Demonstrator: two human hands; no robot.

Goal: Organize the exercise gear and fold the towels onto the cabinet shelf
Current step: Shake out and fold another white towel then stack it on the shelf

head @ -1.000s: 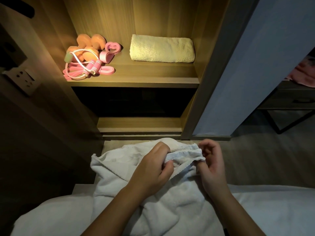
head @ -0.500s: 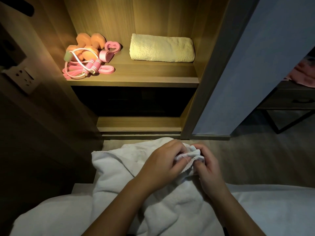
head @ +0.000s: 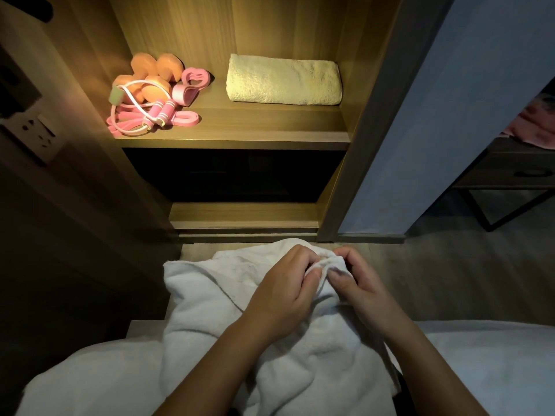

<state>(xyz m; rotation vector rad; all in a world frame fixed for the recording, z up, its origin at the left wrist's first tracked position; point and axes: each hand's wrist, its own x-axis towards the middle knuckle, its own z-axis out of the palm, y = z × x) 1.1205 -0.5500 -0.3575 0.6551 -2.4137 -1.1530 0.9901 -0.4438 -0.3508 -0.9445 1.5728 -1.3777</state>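
The rumpled white terry towel lies under both wrists, its bunched edge drawn up between the 2 hands. The left hand curls its fingers round that fold, thumb pinching. The right hand pinches the same fold from the opposite side. Far beyond the fingers, on the lit wooden cabinet shelf, a folded pale-yellow towel lies straight ahead, with orange dumbbells and a pink skipping rope off to their left.
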